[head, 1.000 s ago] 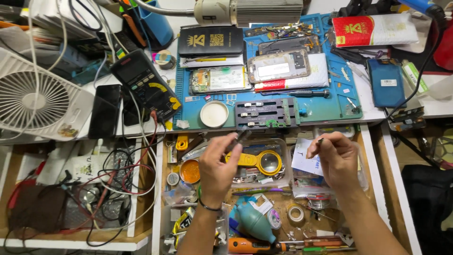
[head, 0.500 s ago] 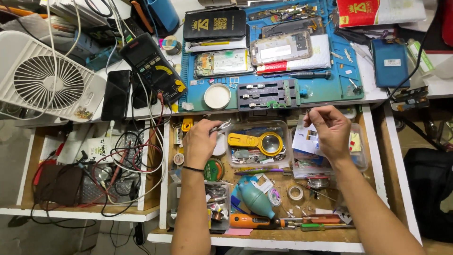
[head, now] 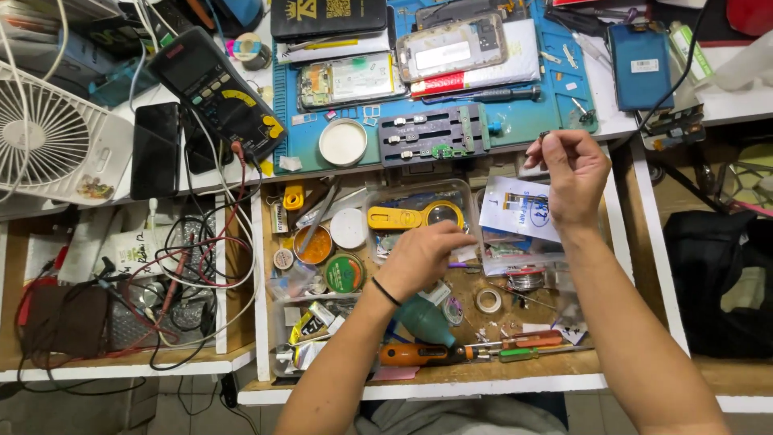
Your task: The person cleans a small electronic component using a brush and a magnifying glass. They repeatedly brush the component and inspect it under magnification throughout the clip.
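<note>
My left hand reaches down into the open wooden drawer. Its fingers are bunched at the edge of a clear plastic box that holds a yellow magnifier. I cannot see whether anything is in those fingers. My right hand is raised over the drawer's back right corner, beside the blue work mat. Its thumb and fingertips pinch a small dark part. Under it lies a white printed packet.
On the mat lie a metal phone-holding jig, a round white dish and opened phones. A black multimeter and a white fan sit left. The drawer holds an orange screwdriver, a green blower bulb, solder reels and tape.
My left hand moved right and down from the drawer's back left area to the clear box; the thin tool it held is out of sight. My right hand stayed raised and pinched.
</note>
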